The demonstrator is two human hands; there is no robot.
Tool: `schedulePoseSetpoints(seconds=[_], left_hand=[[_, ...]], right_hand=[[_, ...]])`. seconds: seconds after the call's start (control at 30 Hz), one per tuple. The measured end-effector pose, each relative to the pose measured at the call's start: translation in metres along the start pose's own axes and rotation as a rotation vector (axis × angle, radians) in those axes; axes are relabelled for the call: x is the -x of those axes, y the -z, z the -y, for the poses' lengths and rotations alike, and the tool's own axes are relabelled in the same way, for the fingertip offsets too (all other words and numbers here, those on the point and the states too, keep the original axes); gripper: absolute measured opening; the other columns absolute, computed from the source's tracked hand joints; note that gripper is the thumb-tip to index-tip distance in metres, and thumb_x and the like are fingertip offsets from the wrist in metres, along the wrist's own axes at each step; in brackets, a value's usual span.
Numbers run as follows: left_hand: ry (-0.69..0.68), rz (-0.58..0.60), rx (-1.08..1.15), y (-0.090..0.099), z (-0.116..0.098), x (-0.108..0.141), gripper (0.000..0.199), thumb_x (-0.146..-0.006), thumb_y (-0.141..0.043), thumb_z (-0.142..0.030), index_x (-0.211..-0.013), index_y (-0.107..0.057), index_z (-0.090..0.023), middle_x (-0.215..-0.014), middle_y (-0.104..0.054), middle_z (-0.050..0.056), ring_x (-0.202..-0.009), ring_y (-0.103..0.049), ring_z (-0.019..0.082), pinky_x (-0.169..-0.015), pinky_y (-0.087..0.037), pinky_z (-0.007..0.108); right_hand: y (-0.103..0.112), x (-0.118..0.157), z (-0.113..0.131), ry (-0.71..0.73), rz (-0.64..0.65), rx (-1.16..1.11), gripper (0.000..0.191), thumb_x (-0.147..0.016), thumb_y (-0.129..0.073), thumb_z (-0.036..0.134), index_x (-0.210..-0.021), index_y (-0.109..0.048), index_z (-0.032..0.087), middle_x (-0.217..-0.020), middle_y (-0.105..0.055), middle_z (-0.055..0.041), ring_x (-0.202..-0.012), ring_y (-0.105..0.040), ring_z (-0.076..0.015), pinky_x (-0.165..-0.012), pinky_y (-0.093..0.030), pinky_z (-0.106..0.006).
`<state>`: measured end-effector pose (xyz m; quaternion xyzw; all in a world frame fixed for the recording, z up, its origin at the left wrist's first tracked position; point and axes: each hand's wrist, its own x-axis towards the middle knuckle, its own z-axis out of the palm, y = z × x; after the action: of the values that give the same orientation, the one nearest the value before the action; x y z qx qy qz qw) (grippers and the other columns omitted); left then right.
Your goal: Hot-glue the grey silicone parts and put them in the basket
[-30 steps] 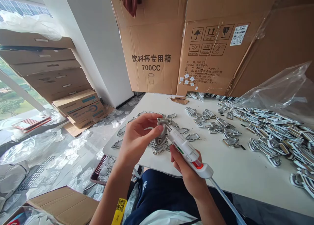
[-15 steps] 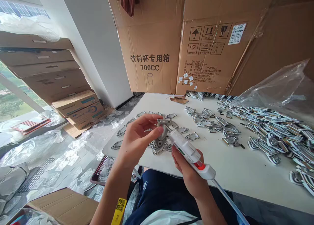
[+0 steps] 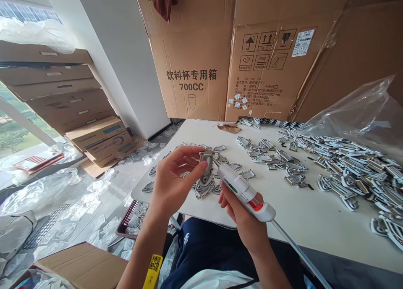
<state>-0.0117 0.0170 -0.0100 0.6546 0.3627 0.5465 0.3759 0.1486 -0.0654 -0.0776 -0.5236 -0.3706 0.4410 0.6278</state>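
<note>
My left hand [image 3: 176,175] pinches a small grey clip-like part [image 3: 207,167] between thumb and fingertips, with its flat crossbar end at the top. My right hand [image 3: 244,217] is wrapped round a white glue gun [image 3: 237,184] with a green mark and a red piece. A long pale stick [image 3: 296,247] runs from the back of the glue gun. Its tip points at the grey part, with a small gap between them. Below and behind my hands, several similar grey parts [image 3: 247,174] lie on the white table [image 3: 267,213].
A large heap of grey parts [image 3: 343,163] covers the right of the table, beside a clear plastic bag [image 3: 355,108]. Tall cardboard boxes [image 3: 195,41] stand behind. A dark red basket [image 3: 127,217] sits at the lower left. Plastic scraps [image 3: 88,209] litter the floor.
The grey part has turned in my left fingers, so its crossbar end faces me more. The glue gun has drawn slightly away from it.
</note>
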Motion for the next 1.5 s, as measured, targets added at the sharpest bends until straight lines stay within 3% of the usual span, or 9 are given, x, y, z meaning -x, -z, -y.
schedulePoseSetpoints(seconds=[0.17, 0.33, 0.63, 0.77, 0.9, 1.13, 1.3, 1.43, 1.5], left_hand=[[-0.194, -0.031, -0.192, -0.005, -0.003, 0.001, 0.020, -0.094, -0.085, -0.016, -0.112, -0.087, -0.025, -0.097, -0.083, -0.001, -0.080, -0.077, 0.013, -0.081, -0.073, 0.028], [-0.270, -0.036, -0.295, -0.007, -0.001, 0.001, 0.019, -0.097, -0.082, -0.015, -0.112, -0.088, -0.025, -0.096, -0.085, 0.000, -0.082, -0.079, 0.014, -0.079, -0.073, 0.028], [0.105, -0.077, 0.040, 0.005, 0.010, -0.012, 0.031, -0.082, -0.097, -0.027, -0.112, -0.092, -0.027, -0.096, -0.086, 0.005, -0.091, -0.081, 0.020, -0.078, -0.073, 0.031], [0.229, -0.022, 0.194, 0.007, 0.011, -0.016, 0.035, -0.079, -0.103, -0.031, -0.112, -0.094, -0.027, -0.097, -0.086, 0.006, -0.091, -0.080, 0.019, -0.075, -0.069, 0.027], [0.287, 0.041, 0.279, 0.004, 0.009, -0.013, 0.037, -0.080, -0.105, -0.036, -0.114, -0.094, -0.026, -0.097, -0.085, 0.006, -0.089, -0.078, 0.016, -0.073, -0.065, 0.021], [0.245, 0.144, 0.157, 0.000, 0.022, -0.029, 0.045, -0.083, -0.102, -0.039, -0.122, -0.089, -0.023, -0.102, -0.088, 0.009, -0.092, -0.084, 0.022, -0.078, -0.070, 0.030], [0.094, 0.405, -0.294, -0.044, 0.068, -0.103, 0.043, -0.096, -0.083, -0.036, -0.135, -0.077, -0.020, -0.114, -0.090, 0.012, -0.098, -0.087, 0.024, -0.090, -0.072, 0.039], [0.070, 0.593, -0.480, -0.106, 0.113, -0.151, 0.026, -0.096, -0.085, -0.025, -0.119, -0.081, -0.016, -0.105, -0.089, 0.012, -0.095, -0.085, 0.025, -0.091, -0.071, 0.040], [0.055, 0.706, -0.579, -0.131, 0.132, -0.163, 0.020, -0.101, -0.085, -0.029, -0.116, -0.081, -0.015, -0.108, -0.086, 0.010, -0.101, -0.083, 0.024, -0.097, -0.070, 0.044]], right_hand=[[0.001, 0.004, 0.004, 0.030, -0.003, 0.116, 0.055, -0.098, -0.078, 0.075, -0.091, -0.084, 0.021, -0.067, -0.062, 0.0007, -0.054, -0.035, -0.0129, -0.052, -0.034, -0.030], [-0.003, 0.011, 0.016, 0.019, -0.012, 0.143, 0.049, -0.098, -0.079, 0.072, -0.085, -0.069, 0.025, -0.064, -0.056, 0.0043, -0.053, -0.040, -0.0140, -0.050, -0.032, -0.029], [0.005, 0.011, 0.015, 0.033, 0.069, 0.041, 0.050, -0.098, -0.084, 0.068, -0.081, -0.073, 0.023, -0.065, -0.060, 0.0025, -0.058, -0.047, -0.0139, -0.062, -0.045, -0.031], [0.008, 0.011, 0.007, 0.198, -0.029, -0.102, 0.039, -0.107, -0.079, 0.059, -0.093, -0.079, 0.023, -0.054, -0.048, 0.0076, -0.052, -0.044, -0.0127, -0.063, -0.048, -0.030], [0.007, 0.004, 0.002, 0.346, -0.081, -0.182, 0.032, -0.114, -0.072, 0.048, -0.095, -0.074, 0.024, -0.051, -0.050, 0.0090, -0.050, -0.047, -0.0107, -0.062, -0.045, -0.026], [-0.005, 0.009, 0.014, 0.220, -0.094, -0.242, 0.041, -0.110, -0.074, 0.060, -0.090, -0.071, 0.023, -0.055, -0.046, 0.0089, -0.050, -0.035, -0.0118, -0.054, -0.038, -0.029], [-0.016, 0.016, 0.017, 0.168, -0.066, -0.246, 0.047, -0.104, -0.076, 0.069, -0.089, -0.068, 0.025, -0.057, -0.041, 0.0081, -0.061, -0.047, -0.0178, -0.068, -0.050, -0.033], [-0.019, 0.015, 0.019, 0.160, 0.036, -0.207, 0.054, -0.106, -0.070, 0.072, -0.080, -0.058, 0.026, -0.062, -0.039, 0.0071, -0.054, -0.032, -0.0135, -0.051, -0.034, -0.030], [-0.019, 0.014, 0.018, 0.164, 0.046, -0.204, 0.055, -0.106, -0.069, 0.072, -0.079, -0.052, 0.027, -0.067, -0.043, 0.0047, -0.054, -0.035, -0.0139, -0.049, -0.035, -0.030]])
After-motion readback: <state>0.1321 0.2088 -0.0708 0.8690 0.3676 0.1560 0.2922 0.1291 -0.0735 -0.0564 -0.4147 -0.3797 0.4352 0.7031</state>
